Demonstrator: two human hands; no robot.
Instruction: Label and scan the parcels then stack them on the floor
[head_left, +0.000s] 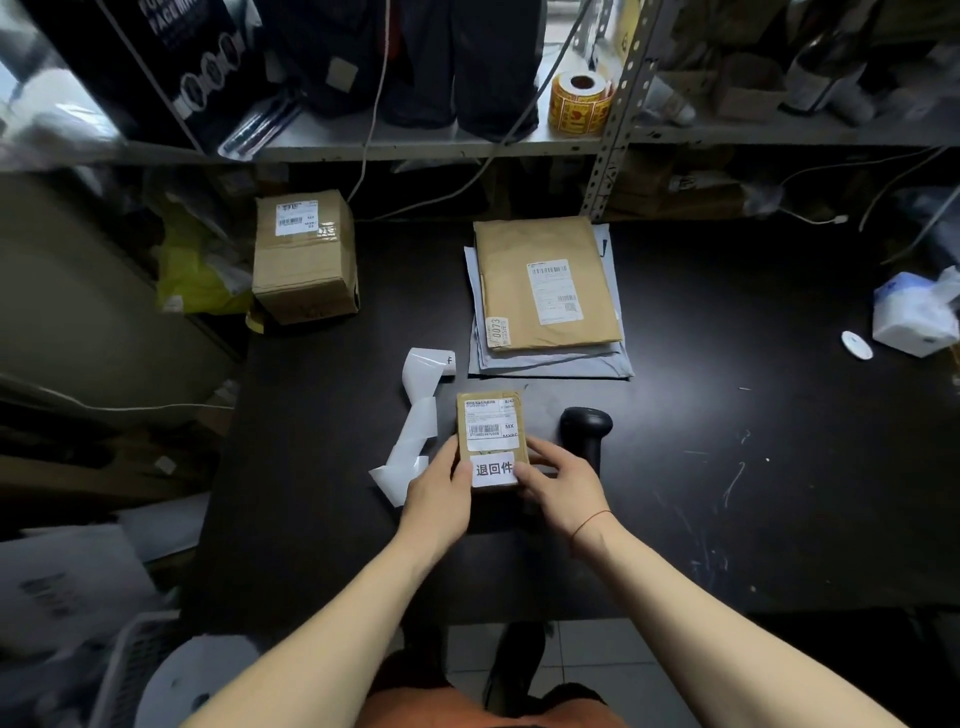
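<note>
A small brown parcel (488, 421) lies on the dark table (675, 441), bearing a barcode label and a white sticker (493, 469) with black characters at its near end. My left hand (439, 486) grips the parcel's left side, thumb on the sticker's edge. My right hand (558, 480) grips the right side, thumb on the sticker. A black handheld scanner (584, 428) lies just right of the parcel, behind my right hand. A curled strip of white label backing (418, 421) lies to the left.
A brown padded envelope (545, 280) tops a pile of grey mailers (550, 358) at mid-table. A labelled cardboard box (306, 254) stands at the table's far left. A tissue pack (914, 312) sits right. A yellow sticker roll (581, 101) is on the shelf.
</note>
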